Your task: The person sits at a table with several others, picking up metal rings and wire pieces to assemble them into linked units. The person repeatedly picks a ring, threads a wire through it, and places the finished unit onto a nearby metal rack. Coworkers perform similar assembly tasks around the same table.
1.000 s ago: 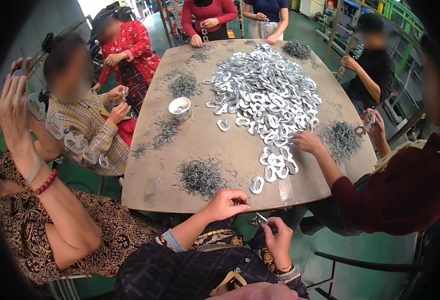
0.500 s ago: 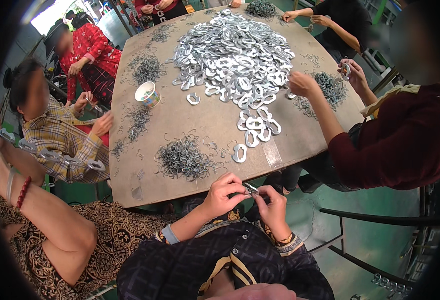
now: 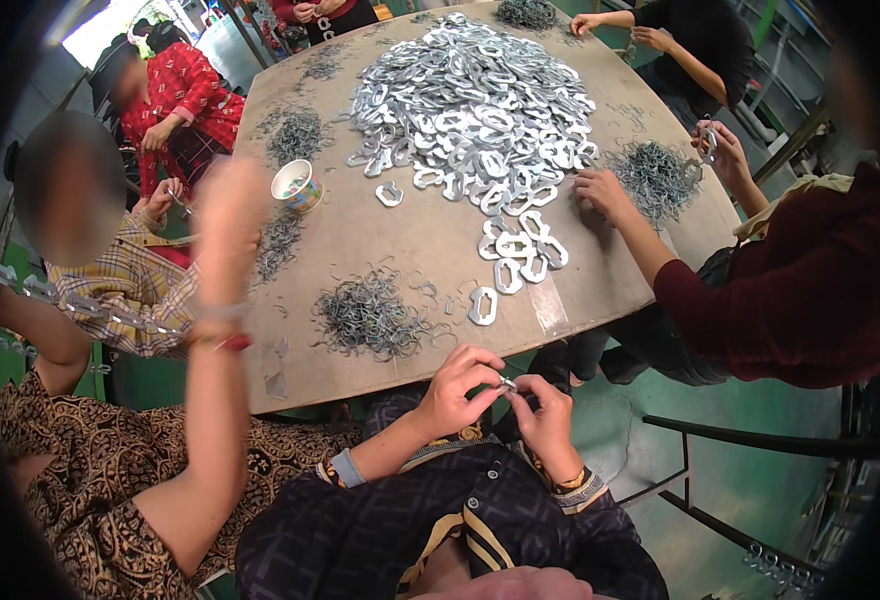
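Note:
Just past the near table edge, over my lap, my left hand (image 3: 456, 392) and my right hand (image 3: 546, 415) meet fingertip to fingertip. Both pinch a small silvery metal link (image 3: 507, 382), seen nearly edge-on and mostly covered by the fingers. Whether a wire hook is also between them cannot be made out. On the table nearest my hands lie one loose oval link (image 3: 482, 306) and a heap of thin grey wire hooks (image 3: 370, 315).
A large pile of flat oval links (image 3: 470, 100) fills the table (image 3: 380, 235) middle. A paper cup (image 3: 298, 187) stands left of it. More hooks (image 3: 655, 180) lie at the right. Co-workers sit all round; one's blurred arm (image 3: 215, 400) reaches in at my left.
The left neighbour's arm has swung up over the table's left edge. The right neighbour's hand has lowered to the table by the hooks. My hands stay together, fingers shifting slightly on the link.

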Demonstrator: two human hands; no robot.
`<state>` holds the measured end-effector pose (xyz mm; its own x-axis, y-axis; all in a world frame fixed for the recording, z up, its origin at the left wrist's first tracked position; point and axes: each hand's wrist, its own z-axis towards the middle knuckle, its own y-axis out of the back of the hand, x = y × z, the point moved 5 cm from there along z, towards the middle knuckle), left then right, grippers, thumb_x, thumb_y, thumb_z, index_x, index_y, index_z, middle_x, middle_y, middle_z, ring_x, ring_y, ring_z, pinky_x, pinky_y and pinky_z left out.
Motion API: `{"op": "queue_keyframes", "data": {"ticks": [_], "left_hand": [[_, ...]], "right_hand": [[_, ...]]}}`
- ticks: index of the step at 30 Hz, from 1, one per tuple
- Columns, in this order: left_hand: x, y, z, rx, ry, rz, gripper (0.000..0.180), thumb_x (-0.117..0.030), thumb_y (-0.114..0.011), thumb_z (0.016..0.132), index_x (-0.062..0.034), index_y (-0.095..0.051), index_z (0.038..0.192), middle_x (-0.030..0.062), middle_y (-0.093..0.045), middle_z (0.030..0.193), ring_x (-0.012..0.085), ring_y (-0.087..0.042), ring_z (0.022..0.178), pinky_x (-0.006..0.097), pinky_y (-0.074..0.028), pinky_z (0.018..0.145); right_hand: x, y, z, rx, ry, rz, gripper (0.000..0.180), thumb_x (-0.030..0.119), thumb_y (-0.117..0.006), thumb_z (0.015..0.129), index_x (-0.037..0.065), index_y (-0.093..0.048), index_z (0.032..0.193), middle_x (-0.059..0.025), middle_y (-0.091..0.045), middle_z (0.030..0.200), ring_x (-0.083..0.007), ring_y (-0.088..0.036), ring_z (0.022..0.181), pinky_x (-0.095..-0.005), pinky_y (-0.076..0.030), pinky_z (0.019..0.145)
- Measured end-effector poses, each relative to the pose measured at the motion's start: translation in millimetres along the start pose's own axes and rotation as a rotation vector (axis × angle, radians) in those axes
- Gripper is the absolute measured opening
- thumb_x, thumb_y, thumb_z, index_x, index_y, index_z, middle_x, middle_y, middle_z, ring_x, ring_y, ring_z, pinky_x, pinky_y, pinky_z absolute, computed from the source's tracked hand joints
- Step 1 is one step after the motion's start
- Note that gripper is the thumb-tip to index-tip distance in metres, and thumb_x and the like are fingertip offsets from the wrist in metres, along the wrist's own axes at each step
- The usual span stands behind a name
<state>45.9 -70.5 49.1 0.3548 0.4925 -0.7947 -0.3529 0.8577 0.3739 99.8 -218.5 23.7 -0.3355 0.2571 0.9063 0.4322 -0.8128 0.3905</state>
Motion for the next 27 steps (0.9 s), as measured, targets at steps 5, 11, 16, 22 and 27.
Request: {"op": "queue_keyframes", "data": {"ticks": [5,11,16,22,27], "left_hand": [[6,-2,-11,0.061,0.048,-0.105,0.015,0.004,-0.07,0.075,-0.0021,-0.058,0.081,0.012,-0.068,0.095,0.0272,-0.066,0.085,0.036,-0.049,0.077],[1,4,-13,0.052,0.014,-0.097,0.015,0.005,-0.069,0.075,-0.002,-0.057,0.082,0.0124,-0.068,0.094,0.0278,-0.066,0.084,0.037,-0.049,0.077],[-5,7,-10,0.069,0.0,-0.074,0.015,0.006,-0.067,0.074,-0.0027,-0.056,0.081,0.0117,-0.068,0.094,0.028,-0.065,0.084,0.037,-0.048,0.077],[-2,3,-16,0.088,0.011,-0.073,0.018,0.003,-0.071,0.074,-0.0041,-0.056,0.082,0.009,-0.068,0.093,0.0267,-0.064,0.085,0.037,-0.046,0.077],[4,2,-20,0.088,0.012,-0.048,0.015,0.006,-0.067,0.075,-0.004,-0.058,0.082,0.0101,-0.069,0.094,0.0272,-0.066,0.085,0.037,-0.047,0.078]], "right_hand": [[1,5,8,0.157,0.019,0.023,0.018,0.0,-0.074,0.075,0.001,-0.067,0.092,-0.0132,-0.068,0.084,-0.0283,-0.068,0.078,-0.0338,-0.052,0.067],[-33,9,42,0.317,0.069,0.244,0.036,0.014,-0.077,0.076,0.0,-0.068,0.108,-0.0121,-0.067,0.103,-0.0227,-0.064,0.096,-0.0343,-0.048,0.088],[-49,-19,85,0.192,0.061,-0.091,0.049,0.018,-0.079,0.074,0.001,-0.063,0.117,-0.0126,-0.062,0.096,-0.0267,-0.059,0.088,-0.0355,-0.047,0.08],[-49,-57,111,0.128,0.058,-0.47,0.061,0.022,-0.085,0.066,0.006,-0.061,0.119,-0.0159,-0.057,0.104,-0.0351,-0.055,0.098,-0.0433,-0.045,0.083],[-50,-61,113,0.103,0.045,-0.388,0.048,0.015,-0.083,0.068,0.003,-0.064,0.11,-0.0136,-0.062,0.09,-0.0332,-0.061,0.086,-0.0407,-0.048,0.074]]}}
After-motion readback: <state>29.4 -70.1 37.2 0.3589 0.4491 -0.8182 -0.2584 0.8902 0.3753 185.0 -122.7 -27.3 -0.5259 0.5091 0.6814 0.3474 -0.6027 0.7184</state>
